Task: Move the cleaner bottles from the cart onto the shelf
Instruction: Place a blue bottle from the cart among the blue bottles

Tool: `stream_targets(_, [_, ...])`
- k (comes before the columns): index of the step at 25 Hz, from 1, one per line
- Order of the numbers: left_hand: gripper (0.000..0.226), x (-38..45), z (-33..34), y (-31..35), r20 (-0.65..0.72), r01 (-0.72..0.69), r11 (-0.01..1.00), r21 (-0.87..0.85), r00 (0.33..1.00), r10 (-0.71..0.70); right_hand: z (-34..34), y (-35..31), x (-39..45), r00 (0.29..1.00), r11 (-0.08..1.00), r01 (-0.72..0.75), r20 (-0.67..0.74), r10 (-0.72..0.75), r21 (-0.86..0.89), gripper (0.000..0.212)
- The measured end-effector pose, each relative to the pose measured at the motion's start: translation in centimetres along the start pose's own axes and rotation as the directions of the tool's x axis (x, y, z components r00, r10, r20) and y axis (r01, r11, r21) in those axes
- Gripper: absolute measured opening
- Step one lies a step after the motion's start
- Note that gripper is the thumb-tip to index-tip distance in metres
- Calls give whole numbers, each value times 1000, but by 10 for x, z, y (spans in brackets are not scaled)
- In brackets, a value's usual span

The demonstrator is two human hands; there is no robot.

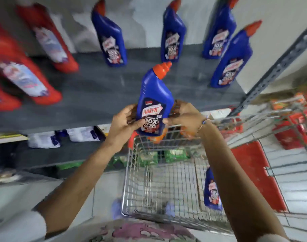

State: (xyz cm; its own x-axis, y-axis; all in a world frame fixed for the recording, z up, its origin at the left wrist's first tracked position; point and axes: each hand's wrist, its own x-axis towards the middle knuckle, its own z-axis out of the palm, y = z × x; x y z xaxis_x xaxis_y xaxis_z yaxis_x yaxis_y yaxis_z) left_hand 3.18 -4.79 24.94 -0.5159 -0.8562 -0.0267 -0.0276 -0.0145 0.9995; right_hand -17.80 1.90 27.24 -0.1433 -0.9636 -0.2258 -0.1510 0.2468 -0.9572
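While you've got that blue bottle (153,102) up in both hands, you're basically mid-transfer: it's out of the cart (166,180) and hanging in the air just in front of the shelf (96,91) edge, not set down yet. Your left hand (126,119) is curled around the bottle's left side, thumb on the label, and your right hand (182,114) is clamped on the right side, so both are closed on it, low down near the base.

Its long axis is pretty much upright, leaning a touch right, with the orange cap (162,69) on top and the angled nozzle pointing up and right. Label faces you.

Next move, I'd guess, is pushing it forward and lowering the base flat onto the open grey patch between the blue bottles standing on the shelf (173,32), keeping it vertical so it doesn't topple. Red bottles (49,37) sit off to the left.

One more blue bottle in the cart (212,189) is lying by the right wall, so you're not done.
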Motion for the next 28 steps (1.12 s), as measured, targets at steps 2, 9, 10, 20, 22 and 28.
stream_targets(2, [52,11,-38,14,-95,-62,998,-21,994,59,30,-31,33,999,999,46,-8,-46,11,41])
stream_targets(9, [46,55,-141,18,-246,-146,989,39,958,151,125,-78,113,980,991,132,-143,-136,-37,36])
stream_targets(10, [45,62,-150,18,-258,-141,989,51,954,149,134,-82,121,977,990,135,-164,-139,-40,35])
stream_targets(20, [54,90,-167,-4,-255,-82,995,61,962,95,152,-77,151,968,990,112,-215,-127,-83,37])
stream_targets(22, [55,87,-166,-3,-244,-83,994,70,965,98,152,-76,148,971,988,120,-196,-137,-98,37])
stream_targets(28, [14,36,-115,-8,-644,-159,967,199,723,251,138,-64,118,961,982,120,-231,-152,-147,24])
